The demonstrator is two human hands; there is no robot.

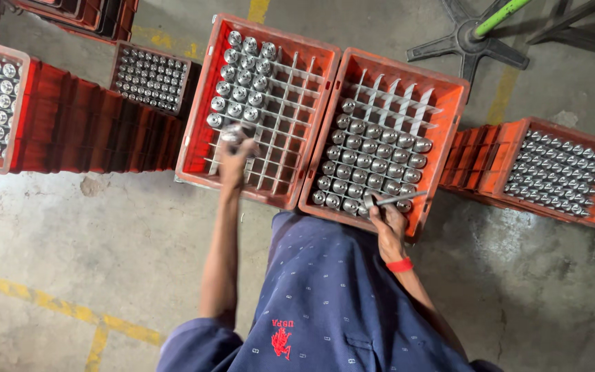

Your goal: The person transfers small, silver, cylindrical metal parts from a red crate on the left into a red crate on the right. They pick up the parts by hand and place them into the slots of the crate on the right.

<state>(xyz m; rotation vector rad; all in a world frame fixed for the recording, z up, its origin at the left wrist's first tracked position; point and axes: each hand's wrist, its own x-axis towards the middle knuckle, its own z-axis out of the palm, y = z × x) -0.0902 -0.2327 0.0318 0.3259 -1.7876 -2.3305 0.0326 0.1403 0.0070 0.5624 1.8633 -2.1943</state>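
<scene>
Two red crates are set side by side: the left crate (pixel 201 103) is about a third filled, the right crate (pixel 442 138) mostly full. A metal part (pixel 232 132) is gripped over the left grid by the left hand (pixel 232 165); a thin rod (pixel 397 200) is pinched by the right hand (pixel 388 224).

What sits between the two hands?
Head view: the touching side walls of the left crate and right crate, plus divider grid cells, between left hand and right hand.
</scene>
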